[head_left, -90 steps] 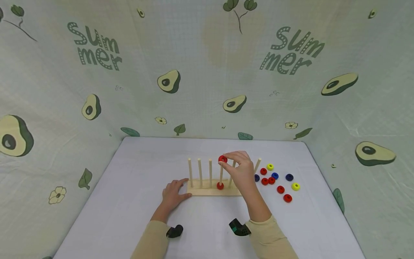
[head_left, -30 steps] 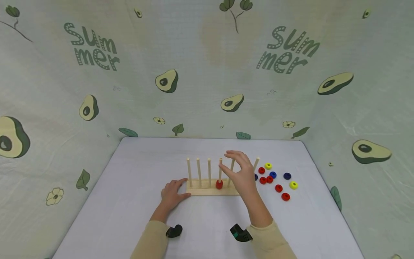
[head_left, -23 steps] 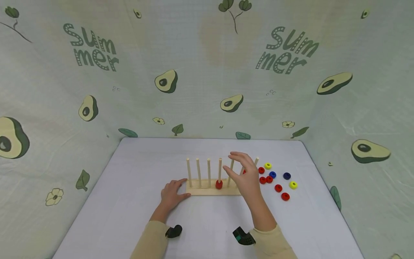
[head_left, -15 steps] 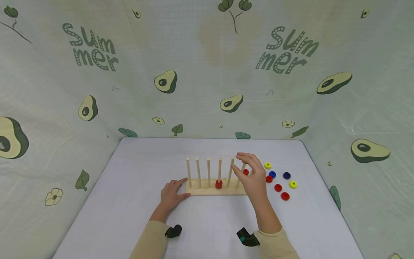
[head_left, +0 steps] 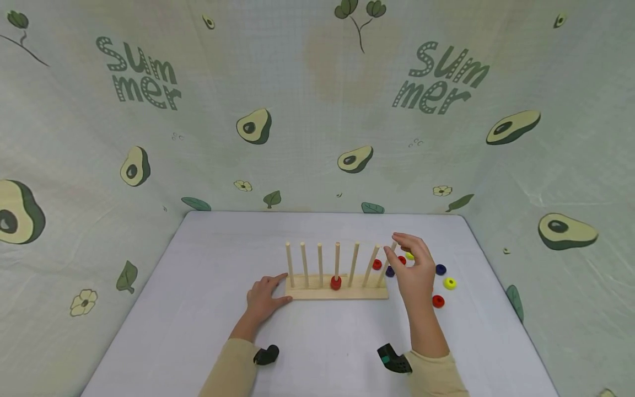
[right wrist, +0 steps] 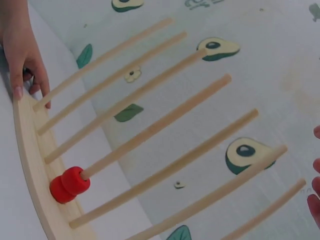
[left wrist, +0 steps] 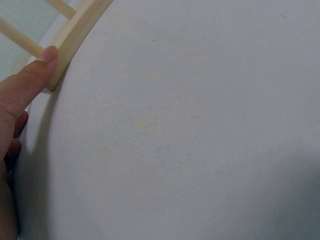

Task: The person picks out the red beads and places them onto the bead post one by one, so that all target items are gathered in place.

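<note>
The left sleeve, tan, has a black camera (head_left: 267, 355) at its cuff, above the white table (head_left: 208, 253) and left of its middle. The left hand (head_left: 264, 293) holds the left end of a wooden rack (head_left: 322, 294), thumb at the front corner and index finger at the back one. The rack lies lengthwise near the table's middle, roughly parallel to its far edge, with seven pegs in a row. The first three pegs are bare; on the fourth, two red beads (right wrist: 70, 185) sit stacked at the base, touching. The last three pegs are bare too.

Behind the rack's right end lie a loose red bead (head_left: 377, 264) and a dark blue bead (head_left: 390, 272). The right hand (head_left: 415, 271) is raised at that end, thumb and fingertips apart with nothing gripped; whether it touches the last peg I cannot tell. It partly hides other beads. Right of it, towards the table's right edge, lie another red bead (head_left: 438, 301), another dark blue bead (head_left: 440, 269) and a yellow bead (head_left: 450, 283).
</note>
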A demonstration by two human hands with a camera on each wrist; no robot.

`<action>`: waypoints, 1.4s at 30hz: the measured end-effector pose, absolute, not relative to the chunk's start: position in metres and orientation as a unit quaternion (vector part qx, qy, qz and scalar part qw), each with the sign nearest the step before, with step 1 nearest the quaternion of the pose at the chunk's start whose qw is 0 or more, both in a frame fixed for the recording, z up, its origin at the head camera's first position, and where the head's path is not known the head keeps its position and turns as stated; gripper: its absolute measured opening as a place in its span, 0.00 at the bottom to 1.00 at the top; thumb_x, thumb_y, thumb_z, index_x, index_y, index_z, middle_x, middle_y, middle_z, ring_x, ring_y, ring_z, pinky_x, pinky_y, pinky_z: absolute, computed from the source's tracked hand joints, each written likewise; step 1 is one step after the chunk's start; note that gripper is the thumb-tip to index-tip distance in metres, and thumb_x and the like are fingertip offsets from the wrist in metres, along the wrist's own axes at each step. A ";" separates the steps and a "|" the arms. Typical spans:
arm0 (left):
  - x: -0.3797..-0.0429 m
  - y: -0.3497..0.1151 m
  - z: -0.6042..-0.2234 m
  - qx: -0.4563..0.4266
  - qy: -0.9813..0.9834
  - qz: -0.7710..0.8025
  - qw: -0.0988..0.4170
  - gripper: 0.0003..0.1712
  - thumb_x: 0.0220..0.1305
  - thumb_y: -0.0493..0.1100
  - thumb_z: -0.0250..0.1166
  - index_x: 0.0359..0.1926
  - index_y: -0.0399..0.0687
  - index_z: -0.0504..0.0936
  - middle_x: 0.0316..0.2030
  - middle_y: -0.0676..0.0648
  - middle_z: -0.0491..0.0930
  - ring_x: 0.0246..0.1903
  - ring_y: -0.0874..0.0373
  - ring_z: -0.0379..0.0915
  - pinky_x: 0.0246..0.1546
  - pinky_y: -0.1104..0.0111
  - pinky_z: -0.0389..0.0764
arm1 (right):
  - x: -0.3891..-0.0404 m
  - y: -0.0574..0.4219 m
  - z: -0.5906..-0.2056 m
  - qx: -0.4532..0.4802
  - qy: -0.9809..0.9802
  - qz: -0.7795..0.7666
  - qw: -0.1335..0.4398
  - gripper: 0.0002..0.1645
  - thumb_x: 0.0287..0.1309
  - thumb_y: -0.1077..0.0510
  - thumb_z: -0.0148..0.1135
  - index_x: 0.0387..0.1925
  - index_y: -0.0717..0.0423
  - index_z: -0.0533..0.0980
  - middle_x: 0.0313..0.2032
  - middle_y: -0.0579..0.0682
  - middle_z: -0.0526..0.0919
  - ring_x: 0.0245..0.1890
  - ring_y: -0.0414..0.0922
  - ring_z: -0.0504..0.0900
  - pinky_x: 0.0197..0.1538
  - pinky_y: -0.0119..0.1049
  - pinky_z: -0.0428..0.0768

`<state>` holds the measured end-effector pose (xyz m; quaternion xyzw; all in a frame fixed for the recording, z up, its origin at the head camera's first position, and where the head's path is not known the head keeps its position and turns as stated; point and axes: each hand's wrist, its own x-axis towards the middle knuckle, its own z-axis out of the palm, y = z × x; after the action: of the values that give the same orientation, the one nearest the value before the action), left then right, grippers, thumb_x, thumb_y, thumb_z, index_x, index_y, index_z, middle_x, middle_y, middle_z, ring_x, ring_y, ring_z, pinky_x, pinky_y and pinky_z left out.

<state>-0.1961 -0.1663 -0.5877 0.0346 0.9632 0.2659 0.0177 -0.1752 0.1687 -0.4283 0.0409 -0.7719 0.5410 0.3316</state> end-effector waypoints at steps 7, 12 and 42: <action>-0.195 -0.167 -0.588 0.035 0.962 0.269 0.018 0.38 0.53 0.59 0.73 0.66 0.60 0.73 0.51 0.44 0.74 0.47 0.48 0.68 0.40 0.55 0.65 | -0.179 0.186 -0.439 -0.006 -0.768 0.546 0.335 0.13 0.56 0.66 0.69 0.45 0.62 0.82 0.44 0.49 0.80 0.44 0.39 0.74 0.53 0.25 0.71; -0.196 -0.167 -0.590 0.041 0.962 0.269 0.012 0.39 0.53 0.59 0.72 0.66 0.60 0.73 0.50 0.45 0.73 0.46 0.48 0.67 0.40 0.55 0.65 | -0.182 0.193 -0.446 -0.051 -0.783 0.547 0.291 0.14 0.58 0.62 0.68 0.46 0.62 0.82 0.45 0.50 0.80 0.45 0.41 0.74 0.51 0.23 0.71; -0.196 -0.168 -0.590 0.039 0.961 0.273 0.011 0.39 0.53 0.60 0.72 0.66 0.60 0.73 0.51 0.44 0.72 0.45 0.49 0.67 0.40 0.56 0.64 | -0.228 0.211 -0.509 -0.116 -0.864 0.488 0.034 0.18 0.56 0.65 0.66 0.50 0.65 0.79 0.37 0.58 0.79 0.36 0.49 0.74 0.31 0.32 0.73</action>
<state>-0.1958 -0.1681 -0.5903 0.0389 0.9612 0.2728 0.0110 -0.2277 0.2109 -0.5088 -0.1155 -0.8645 0.4881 0.0341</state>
